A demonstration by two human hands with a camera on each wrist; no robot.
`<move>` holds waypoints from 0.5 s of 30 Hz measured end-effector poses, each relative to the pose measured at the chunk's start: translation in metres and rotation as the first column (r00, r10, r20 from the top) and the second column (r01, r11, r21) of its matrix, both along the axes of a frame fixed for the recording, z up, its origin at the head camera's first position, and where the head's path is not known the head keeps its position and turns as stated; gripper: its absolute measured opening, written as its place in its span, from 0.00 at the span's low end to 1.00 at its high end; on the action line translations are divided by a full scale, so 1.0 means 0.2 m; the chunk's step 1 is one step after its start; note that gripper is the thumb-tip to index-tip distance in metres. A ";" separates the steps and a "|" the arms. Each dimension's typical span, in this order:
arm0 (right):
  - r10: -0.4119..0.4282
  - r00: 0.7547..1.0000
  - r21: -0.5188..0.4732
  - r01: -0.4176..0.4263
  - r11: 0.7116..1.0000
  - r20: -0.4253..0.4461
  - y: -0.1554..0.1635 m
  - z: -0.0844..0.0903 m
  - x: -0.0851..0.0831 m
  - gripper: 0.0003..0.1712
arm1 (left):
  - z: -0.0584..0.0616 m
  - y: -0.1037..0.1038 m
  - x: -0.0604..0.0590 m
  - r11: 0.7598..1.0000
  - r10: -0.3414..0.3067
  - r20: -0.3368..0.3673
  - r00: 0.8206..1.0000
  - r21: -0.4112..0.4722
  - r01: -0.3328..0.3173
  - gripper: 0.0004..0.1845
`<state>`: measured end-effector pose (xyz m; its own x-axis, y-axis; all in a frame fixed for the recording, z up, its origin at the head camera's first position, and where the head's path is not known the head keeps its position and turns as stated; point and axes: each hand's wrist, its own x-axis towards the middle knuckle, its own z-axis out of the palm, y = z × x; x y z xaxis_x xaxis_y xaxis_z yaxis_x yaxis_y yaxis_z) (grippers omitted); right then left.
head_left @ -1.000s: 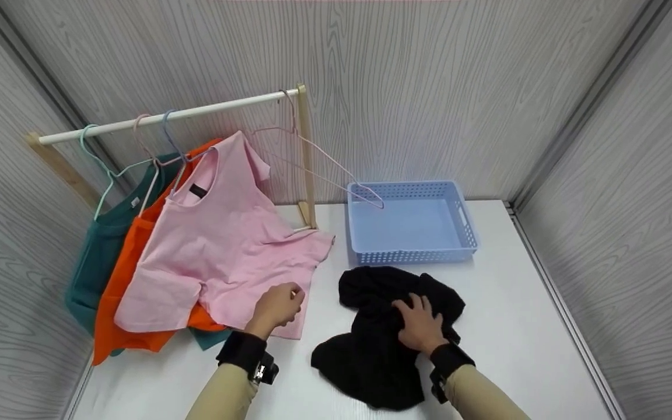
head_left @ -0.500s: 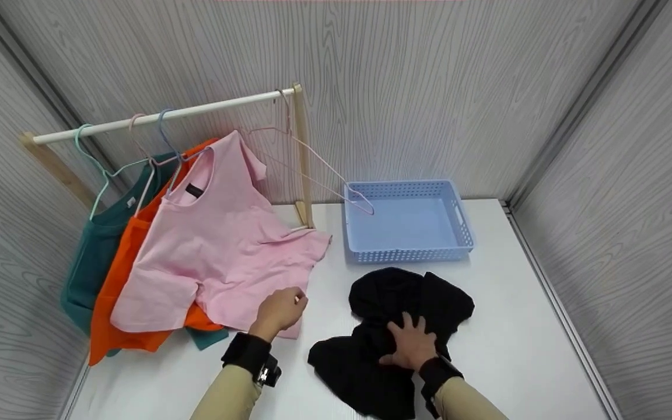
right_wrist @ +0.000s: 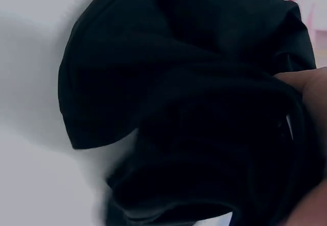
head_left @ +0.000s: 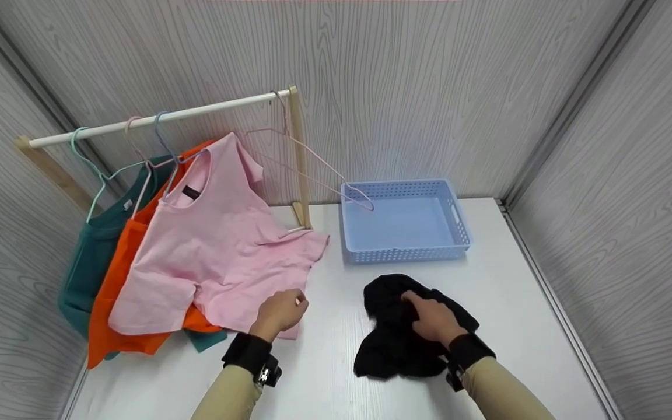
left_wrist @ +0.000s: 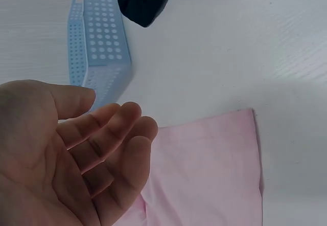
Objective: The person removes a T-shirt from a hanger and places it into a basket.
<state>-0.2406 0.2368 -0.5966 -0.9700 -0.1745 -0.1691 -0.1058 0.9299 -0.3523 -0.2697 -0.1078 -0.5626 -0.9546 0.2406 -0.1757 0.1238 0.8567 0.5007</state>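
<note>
Right wrist view: black garment (right_wrist: pixel 168 108) (blurred) hides fingers.

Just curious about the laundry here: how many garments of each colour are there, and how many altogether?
Pink shirt: 1
Orange shirt: 1
Green shirt: 1
Black garment, gripped by the right hand: 1
Total: 4

Black garment (head_left: pixel 397 350) under my right hand (head_left: pixel 434 319) is soft matt cloth, crumpled; pink shirt (head_left: pixel 219 256) by my left hand (head_left: pixel 277 312) is smooth matt cotton-like cloth. Worktop (head_left: pixel 517 326) is white, smooth, faintly glossy; basket (head_left: pixel 406 254) is perforated light-blue plastic. Rack post (head_left: pixel 299 157) is bare wood.
</note>
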 end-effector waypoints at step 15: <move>-0.178 0.965 -0.253 0.127 0.959 -0.191 0.18 0.64 -0.41 0.25 | 0.04 -0.01 0.01 0.999 0.018 0.059 0.998 0.041 -0.020 0.09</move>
<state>-0.3229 0.2735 -0.4687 -0.9971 -0.0320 0.0694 -0.0650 0.8334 -0.5488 -0.2678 -0.1108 -0.5545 -0.9474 0.2308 -0.2217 0.0772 0.8371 0.5416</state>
